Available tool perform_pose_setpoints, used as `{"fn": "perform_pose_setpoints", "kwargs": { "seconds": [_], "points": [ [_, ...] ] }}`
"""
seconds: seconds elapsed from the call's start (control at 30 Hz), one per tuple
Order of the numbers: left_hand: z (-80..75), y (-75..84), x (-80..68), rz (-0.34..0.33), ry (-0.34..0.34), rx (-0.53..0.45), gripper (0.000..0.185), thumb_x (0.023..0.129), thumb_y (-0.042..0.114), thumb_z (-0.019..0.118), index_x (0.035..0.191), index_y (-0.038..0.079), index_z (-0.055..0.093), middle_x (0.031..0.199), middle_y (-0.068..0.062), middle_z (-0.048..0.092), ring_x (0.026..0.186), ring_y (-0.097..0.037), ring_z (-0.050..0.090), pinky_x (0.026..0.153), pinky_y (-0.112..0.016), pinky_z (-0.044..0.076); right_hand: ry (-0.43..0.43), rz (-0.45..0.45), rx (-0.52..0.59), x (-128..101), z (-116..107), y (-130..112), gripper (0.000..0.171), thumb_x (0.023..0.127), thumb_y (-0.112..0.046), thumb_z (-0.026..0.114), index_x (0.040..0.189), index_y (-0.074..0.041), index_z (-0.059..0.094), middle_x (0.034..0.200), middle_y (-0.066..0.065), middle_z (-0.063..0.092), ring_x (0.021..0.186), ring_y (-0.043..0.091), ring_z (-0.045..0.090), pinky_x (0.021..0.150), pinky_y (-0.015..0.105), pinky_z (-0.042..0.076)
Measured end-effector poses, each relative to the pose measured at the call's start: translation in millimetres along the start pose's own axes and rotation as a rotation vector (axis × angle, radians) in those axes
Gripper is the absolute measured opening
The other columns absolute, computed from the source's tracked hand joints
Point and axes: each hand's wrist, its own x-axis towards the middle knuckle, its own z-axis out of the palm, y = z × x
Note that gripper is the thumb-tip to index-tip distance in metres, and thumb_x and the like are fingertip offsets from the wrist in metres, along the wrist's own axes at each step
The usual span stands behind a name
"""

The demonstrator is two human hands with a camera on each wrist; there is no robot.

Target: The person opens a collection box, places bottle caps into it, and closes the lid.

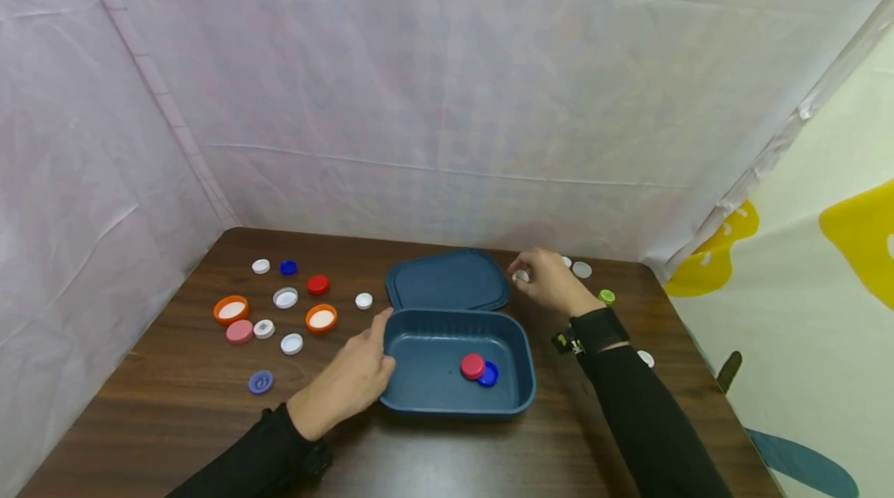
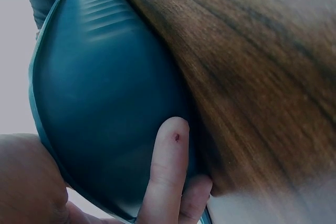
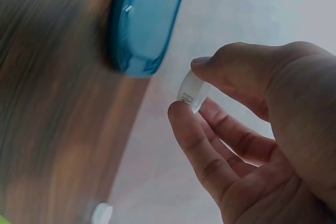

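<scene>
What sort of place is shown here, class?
Probably a makeshift recording booth: a wooden table screened by pale sheeting, with loose bottle caps and a blue container set out.

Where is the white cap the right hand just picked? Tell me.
The white cap is pinched in the right hand, just right of the blue lid at the table's far side.
</scene>
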Motion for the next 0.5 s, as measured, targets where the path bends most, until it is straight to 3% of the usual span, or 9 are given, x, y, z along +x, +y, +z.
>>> {"fn": "perform_pose_setpoints", "kwargs": {
  "seconds": [0.2, 0.5],
  "points": [
    [1.6, -0.2, -0.7, -0.003, -0.008, -0.01, 0.074, 0.101, -0.001, 0.065, 0.171, -0.005, 0.042, 0.145, -0.034, 0.073, 0.099, -0.03, 0.074, 0.093, -0.051, 0.066, -0.003, -0.016, 0.014, -13.3, -6.1, -27.7, 0.017, 0.103, -0.006, 0.084, 0.12, -0.004, 0.086, 0.103, 0.013, 0.074, 0.09, 0.021, 0.062, 0.081, 0.038, 0.055],
    [0.5, 0.3, -0.4, -0.01, -0.001, 0.003, 0.075, 0.101, 0.0, 0.066, 0.172, -0.004, 0.042, 0.143, -0.033, 0.074, 0.096, -0.029, 0.074, 0.09, -0.05, 0.067, -0.01, -0.11, 0.012, -33.7, -11.8, -66.5, 0.016, 0.103, -0.007, 0.087, 0.119, -0.011, 0.086, 0.107, 0.008, 0.075, 0.089, 0.017, 0.062, 0.077, 0.031, 0.056]
  ]
}}
